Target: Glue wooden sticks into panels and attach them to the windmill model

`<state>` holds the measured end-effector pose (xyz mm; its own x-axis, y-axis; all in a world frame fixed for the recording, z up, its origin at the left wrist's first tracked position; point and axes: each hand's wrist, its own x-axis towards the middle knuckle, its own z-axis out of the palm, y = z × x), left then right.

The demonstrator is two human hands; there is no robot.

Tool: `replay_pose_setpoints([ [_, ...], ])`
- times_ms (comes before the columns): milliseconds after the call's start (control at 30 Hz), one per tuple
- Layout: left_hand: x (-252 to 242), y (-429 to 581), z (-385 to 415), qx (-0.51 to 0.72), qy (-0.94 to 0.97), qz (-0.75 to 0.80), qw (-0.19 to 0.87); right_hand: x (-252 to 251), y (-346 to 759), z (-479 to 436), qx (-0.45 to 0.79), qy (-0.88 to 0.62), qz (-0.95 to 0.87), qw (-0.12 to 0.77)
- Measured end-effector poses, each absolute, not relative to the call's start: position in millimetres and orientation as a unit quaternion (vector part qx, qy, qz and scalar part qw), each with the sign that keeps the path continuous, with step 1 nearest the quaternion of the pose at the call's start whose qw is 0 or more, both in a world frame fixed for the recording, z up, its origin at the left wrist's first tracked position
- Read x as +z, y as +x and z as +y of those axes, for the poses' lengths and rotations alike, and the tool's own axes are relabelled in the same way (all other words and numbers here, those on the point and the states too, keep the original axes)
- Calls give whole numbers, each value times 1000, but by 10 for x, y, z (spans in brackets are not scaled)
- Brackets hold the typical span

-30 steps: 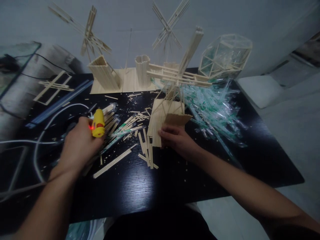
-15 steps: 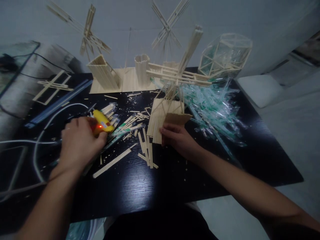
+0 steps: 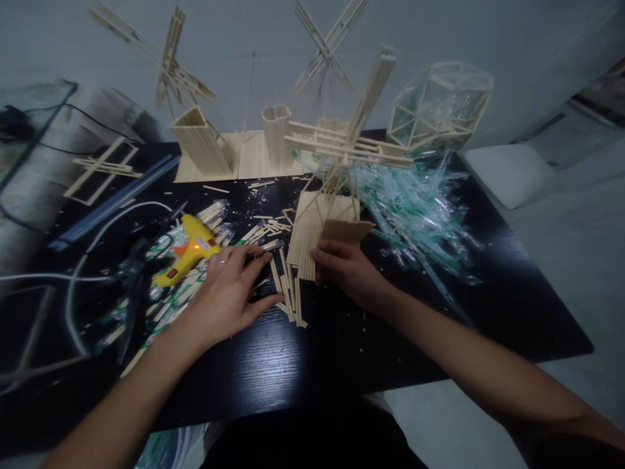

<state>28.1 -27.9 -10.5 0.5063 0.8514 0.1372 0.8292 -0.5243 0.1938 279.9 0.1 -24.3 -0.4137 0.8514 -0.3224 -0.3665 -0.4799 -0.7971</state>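
Black tabletop (image 3: pixel 390 345): plastic wrappers (image 3: pixel 168 305) hold wooden sticks (image 3: pixel 190 286).

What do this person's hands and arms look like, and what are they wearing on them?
The left hand and right hand are bare, without gloves. A thin, pale ring sits on a left finger; none can be made out on the right. No watch or bracelet shows. What seems a dark sleeve covers the right upper arm.

There're 2 hands (image 3: pixel 228 288), 1 yel glue gun (image 3: pixel 196 246), 3 lg stick crosses (image 3: pixel 347 154), 2 hollow stick towers (image 3: pixel 204 148) at back, 1 faceted frame (image 3: pixel 442 107), 1 blk tbl (image 3: pixel 361 358), & umpteen loose sticks (image 3: pixel 287 286)
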Motion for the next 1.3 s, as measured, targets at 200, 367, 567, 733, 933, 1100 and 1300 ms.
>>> replay_pose_setpoints([
  [200,-134,268,-261,137,861,485,73,-243,2796,3,774,-376,-329,390],
  [367,-136,267,-263,162,850,484,129,-242,2795,2,772,-378,-331,390],
  [567,-56,318,-306,187,856,462,136,-252,2794,8,770,-378,-329,395],
  [733,-73,413,-372,146,874,449,113,-257,2797,7,769,-374,-334,396],
  [933,-100,437,-392,148,879,441,102,-247,2788,9,765,-383,-334,396],
  [1100,-112,361,-387,215,850,450,170,-239,2787,-4,755,-385,-351,399],
  [1300,-178,342,-397,340,713,473,390,-233,2791,-18,738,-400,-372,396],
])
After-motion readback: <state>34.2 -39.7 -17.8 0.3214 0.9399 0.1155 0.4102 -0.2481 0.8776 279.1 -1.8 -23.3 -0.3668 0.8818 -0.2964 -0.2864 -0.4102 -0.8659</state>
